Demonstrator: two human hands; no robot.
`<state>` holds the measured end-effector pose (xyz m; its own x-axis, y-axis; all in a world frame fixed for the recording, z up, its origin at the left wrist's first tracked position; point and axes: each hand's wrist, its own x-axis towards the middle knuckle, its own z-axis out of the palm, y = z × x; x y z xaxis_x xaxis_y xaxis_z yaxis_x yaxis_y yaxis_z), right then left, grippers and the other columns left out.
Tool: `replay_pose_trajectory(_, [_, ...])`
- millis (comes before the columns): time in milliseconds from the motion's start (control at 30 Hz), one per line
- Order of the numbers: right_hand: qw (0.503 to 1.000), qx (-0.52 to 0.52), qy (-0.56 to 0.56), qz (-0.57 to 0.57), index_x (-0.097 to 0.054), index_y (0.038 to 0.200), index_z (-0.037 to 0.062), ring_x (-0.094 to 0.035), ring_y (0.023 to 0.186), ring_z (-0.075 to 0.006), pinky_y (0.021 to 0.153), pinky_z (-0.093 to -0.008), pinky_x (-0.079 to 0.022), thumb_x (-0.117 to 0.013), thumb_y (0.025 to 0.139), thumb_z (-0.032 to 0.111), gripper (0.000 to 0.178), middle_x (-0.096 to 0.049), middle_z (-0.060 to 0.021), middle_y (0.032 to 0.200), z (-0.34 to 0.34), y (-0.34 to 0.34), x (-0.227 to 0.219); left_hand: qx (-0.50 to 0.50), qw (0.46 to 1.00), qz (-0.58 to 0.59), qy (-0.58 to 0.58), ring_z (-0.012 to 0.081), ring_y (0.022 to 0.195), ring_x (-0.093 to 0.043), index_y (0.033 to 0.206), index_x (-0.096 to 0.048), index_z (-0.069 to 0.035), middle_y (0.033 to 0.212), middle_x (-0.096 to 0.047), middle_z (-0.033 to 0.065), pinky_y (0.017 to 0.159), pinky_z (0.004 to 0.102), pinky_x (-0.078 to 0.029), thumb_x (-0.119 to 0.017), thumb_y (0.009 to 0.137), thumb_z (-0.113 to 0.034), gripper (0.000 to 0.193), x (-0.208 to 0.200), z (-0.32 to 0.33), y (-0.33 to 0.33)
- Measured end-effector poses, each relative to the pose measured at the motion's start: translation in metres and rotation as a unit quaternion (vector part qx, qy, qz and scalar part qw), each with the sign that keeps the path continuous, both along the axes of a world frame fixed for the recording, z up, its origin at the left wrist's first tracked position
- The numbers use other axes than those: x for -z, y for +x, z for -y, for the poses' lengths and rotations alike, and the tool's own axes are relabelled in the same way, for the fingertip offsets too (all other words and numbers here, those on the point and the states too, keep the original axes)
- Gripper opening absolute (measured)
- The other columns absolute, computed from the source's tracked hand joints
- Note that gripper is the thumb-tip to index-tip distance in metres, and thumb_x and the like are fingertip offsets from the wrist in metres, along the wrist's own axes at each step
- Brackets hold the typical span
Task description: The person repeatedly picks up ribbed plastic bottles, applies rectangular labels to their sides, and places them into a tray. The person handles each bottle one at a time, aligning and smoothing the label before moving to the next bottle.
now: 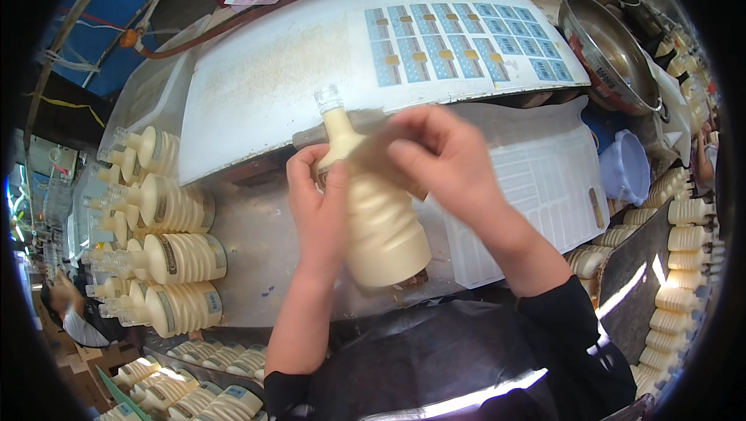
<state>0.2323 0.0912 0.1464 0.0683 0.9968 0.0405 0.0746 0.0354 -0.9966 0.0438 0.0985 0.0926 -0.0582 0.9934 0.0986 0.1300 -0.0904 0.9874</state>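
Observation:
A cream bottle with a ribbed body and a clear glass-like neck lies tilted in front of me, its neck toward the white board. My left hand is closed round its shoulder from the left. On the right side of the shoulder, my right hand pinches a brownish label-like strip, smeared by motion. That strip lies against or just over the bottle; whether it sticks cannot be told. Beyond the hands, rows of blue-and-gold labels and smaller blue labels are laid out on the board.
Several labelled cream bottles lie stacked at the left. A translucent plastic tray is at the right, with a pale blue bucket and a large metal pan beyond. More bottles line the far right. Another person shows at far left.

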Motion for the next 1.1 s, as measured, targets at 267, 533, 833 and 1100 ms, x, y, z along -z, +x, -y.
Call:
replay_pose_trajectory(267, [0.898,0.106,0.313,0.290,-0.073,0.106,0.0013,-0.073,0.088,-0.0260,0.078,-0.0370,-0.058,-0.069,0.084,0.002,0.023,-0.075,-0.0143,0.099,0.019,0.003,0.019,-0.008,0.986,0.157,-0.052,0.0165,0.112,-0.056,0.129,-0.056,0.000,0.124,-0.058,0.0099,0.098,0.0326,-0.046,-0.051,0.106,-0.019,0.031,0.007,0.005,-0.004])
replay_pose_trajectory(533, [0.982,0.046,0.115,0.141,-0.073,0.106,0.0029,-0.058,0.082,-0.0129,0.076,-0.0274,-0.048,-0.057,0.100,0.010,0.018,-0.061,-0.0042,0.092,0.015,0.010,0.009,0.027,0.965,0.248,-0.081,0.0145,0.112,-0.059,0.135,-0.055,-0.001,0.125,-0.061,0.0094,0.099,0.0307,-0.048,-0.048,0.109,-0.023,0.035,0.005,0.012,-0.007])
replay_pose_trajectory(833, [0.983,-0.094,-0.156,0.019,-0.068,0.127,-0.0022,-0.064,0.097,-0.0089,0.085,-0.0254,-0.052,-0.066,0.100,0.028,0.041,-0.073,-0.0071,0.106,-0.015,-0.006,0.019,0.029,0.962,0.258,-0.089,0.0139,0.109,-0.061,0.131,-0.058,0.000,0.121,-0.065,0.0096,0.095,0.0294,-0.051,-0.060,0.105,-0.017,0.031,0.000,0.005,-0.009])
replay_pose_trajectory(1100, [0.985,-0.075,-0.144,-0.058,-0.067,0.129,-0.0037,-0.065,0.100,-0.0105,0.088,-0.0254,-0.052,-0.067,0.099,0.024,0.040,-0.072,-0.0079,0.113,-0.013,-0.008,0.035,0.019,0.960,0.270,-0.066,0.0130,0.100,-0.066,0.127,-0.062,-0.002,0.113,-0.069,0.0079,0.088,0.0291,-0.057,-0.057,0.107,-0.016,0.025,0.011,0.001,-0.008])
